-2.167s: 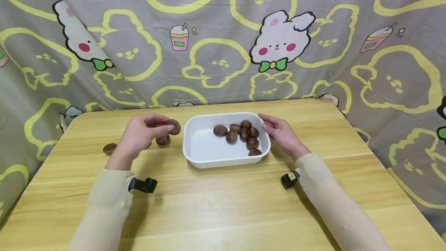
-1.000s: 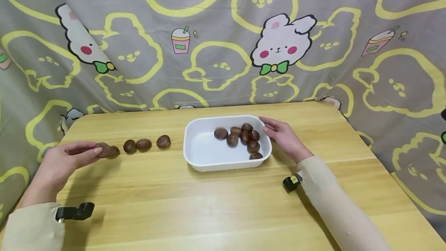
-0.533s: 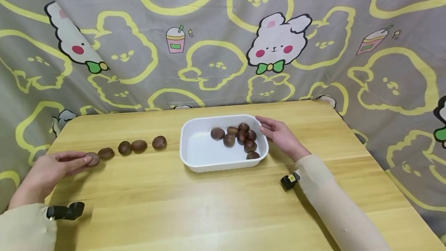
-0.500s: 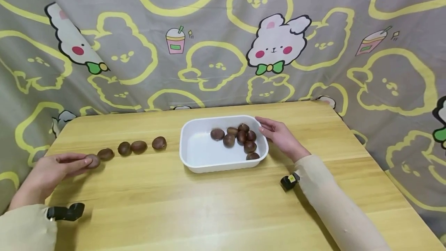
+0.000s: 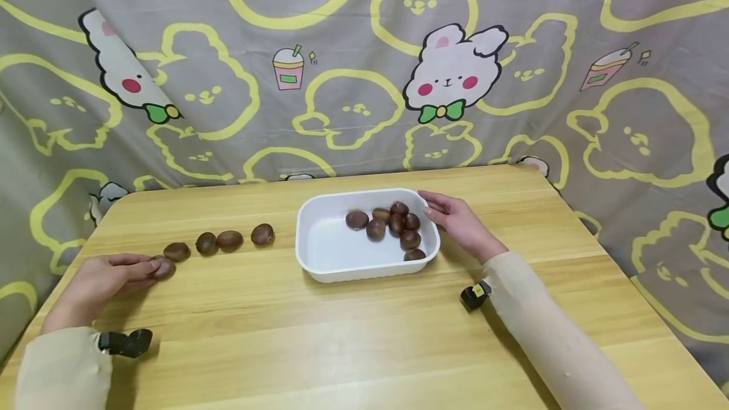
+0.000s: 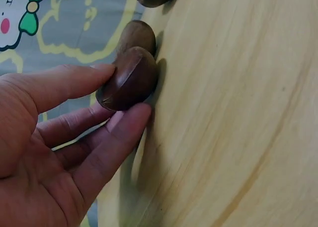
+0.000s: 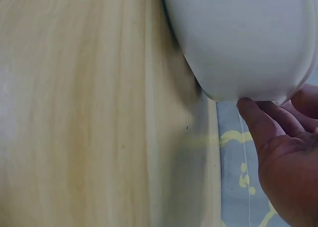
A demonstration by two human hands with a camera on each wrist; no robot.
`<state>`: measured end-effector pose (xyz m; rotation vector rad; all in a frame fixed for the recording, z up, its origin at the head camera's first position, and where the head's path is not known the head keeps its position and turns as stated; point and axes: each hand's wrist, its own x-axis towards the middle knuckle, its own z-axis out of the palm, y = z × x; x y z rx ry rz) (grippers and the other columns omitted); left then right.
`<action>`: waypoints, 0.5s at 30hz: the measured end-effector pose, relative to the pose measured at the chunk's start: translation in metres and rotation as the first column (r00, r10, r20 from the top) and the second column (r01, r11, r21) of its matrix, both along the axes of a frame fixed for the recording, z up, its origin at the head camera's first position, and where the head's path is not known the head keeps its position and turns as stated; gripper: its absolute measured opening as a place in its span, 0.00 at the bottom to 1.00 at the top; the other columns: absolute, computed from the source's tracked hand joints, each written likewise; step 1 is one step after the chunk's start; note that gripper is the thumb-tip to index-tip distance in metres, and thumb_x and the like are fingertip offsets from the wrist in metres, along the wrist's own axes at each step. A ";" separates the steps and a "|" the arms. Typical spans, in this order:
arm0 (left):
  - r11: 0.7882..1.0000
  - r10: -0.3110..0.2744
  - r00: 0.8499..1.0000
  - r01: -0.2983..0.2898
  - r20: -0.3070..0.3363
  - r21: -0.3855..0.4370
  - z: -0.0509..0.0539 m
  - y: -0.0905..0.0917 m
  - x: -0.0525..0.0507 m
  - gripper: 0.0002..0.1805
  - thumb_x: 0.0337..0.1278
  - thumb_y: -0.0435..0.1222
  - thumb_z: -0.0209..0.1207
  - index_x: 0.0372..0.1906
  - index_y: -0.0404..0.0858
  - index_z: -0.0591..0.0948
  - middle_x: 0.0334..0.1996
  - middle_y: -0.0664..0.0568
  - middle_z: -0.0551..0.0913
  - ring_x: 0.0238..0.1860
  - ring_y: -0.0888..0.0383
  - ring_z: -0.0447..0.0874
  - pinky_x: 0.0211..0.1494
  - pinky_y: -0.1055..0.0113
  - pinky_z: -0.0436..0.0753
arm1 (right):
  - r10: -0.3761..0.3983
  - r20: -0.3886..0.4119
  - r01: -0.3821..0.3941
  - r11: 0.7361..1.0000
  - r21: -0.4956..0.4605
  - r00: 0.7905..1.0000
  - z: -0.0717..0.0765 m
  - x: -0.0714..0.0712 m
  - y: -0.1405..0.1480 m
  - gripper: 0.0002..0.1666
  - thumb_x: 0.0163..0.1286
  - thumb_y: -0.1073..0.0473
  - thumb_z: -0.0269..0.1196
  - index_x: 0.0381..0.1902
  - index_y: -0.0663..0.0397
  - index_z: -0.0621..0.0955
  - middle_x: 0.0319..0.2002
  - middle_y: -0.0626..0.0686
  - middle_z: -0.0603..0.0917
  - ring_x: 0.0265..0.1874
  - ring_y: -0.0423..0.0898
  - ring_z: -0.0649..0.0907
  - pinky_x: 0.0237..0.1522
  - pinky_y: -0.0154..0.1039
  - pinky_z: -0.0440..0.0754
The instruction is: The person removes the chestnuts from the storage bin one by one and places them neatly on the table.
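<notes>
In the head view, my left hand point(image 5: 108, 280) is at the left of the table, pinching a brown chestnut point(image 5: 164, 266) between thumb and fingertips. The left wrist view shows this chestnut point(image 6: 130, 83) close up, touching or nearly touching another one point(image 6: 139, 34) behind it. From there a row of chestnuts point(image 5: 230, 240) runs right toward a white plastic tray point(image 5: 319, 267). Several more chestnuts point(image 5: 395, 224) lie inside the tray, mostly in its right half. My right hand point(image 5: 462, 223) holds the tray's right end; its fingertips touch the outer wall point(image 7: 248, 63) in the right wrist view.
Everything stands on a light wooden table point(image 5: 364, 340). A grey curtain point(image 5: 353, 43) with yellow cartoon outlines hangs behind and at both sides. Each sleeve carries a black wrist camera, the left one point(image 5: 126, 343) low over the table.
My left hand has carried its chestnut from beside the tray to the left end of the row, then shifted slightly right. The right hand and tray stay in place.
</notes>
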<state>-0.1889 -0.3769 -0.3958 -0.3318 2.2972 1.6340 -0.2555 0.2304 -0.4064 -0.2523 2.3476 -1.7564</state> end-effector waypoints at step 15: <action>0.985 0.013 1.000 -0.012 0.003 -0.170 0.008 -0.003 0.002 0.34 0.68 0.43 0.60 0.58 0.13 0.69 0.33 0.54 0.87 0.34 0.62 0.87 0.40 0.66 0.84 | -0.010 0.025 0.011 1.000 -0.016 1.000 -0.002 0.001 0.002 0.29 0.78 0.61 0.53 0.73 0.58 0.64 0.66 0.63 0.71 0.64 0.56 0.72 0.57 0.44 0.75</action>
